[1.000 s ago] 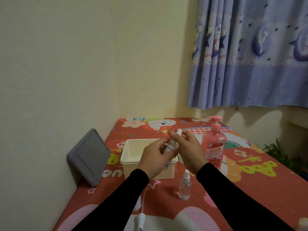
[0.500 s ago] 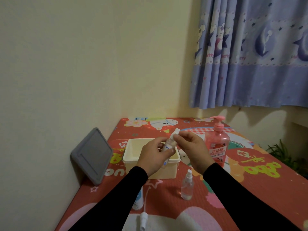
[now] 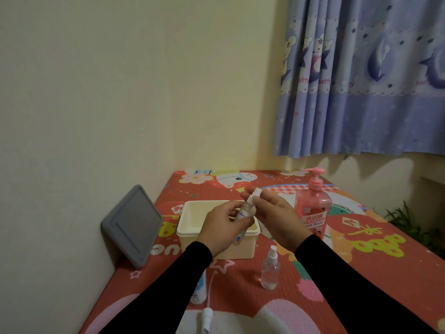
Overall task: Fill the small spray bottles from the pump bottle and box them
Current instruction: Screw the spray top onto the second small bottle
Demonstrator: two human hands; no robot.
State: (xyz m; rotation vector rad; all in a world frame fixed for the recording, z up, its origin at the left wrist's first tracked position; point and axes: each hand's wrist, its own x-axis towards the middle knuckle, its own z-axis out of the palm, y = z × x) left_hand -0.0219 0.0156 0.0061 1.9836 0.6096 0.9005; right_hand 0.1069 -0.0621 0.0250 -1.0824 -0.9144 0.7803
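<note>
Both hands work a small spray bottle above the box, sprayer head going on or off.

Grey lid (image 3: pixel 132 225) leans on the wall at 9 o'clock of the cream box (image 3: pixel 190 231). Left hand (image 3: pixel 222 229) curls round the labelled spray bottle (image 3: pixel 242 219), held tilted over the box. Right hand (image 3: pixel 277 218) pinches the white sprayer head (image 3: pixel 253 197) at the bottle's top; half a second ago head and neck looked more apart, now they meet, so likely screwing on, box drop next. Loose sprayer with tube (image 3: pixel 207 317) lies at 6 o'clock, another bottle partly hidden under the left sleeve. Clear spray bottle (image 3: pixel 270 270) stands capped at 5 o'clock. Pink pump bottle (image 3: pixel 313 208) stands at 3 o'clock, untouched.
</note>
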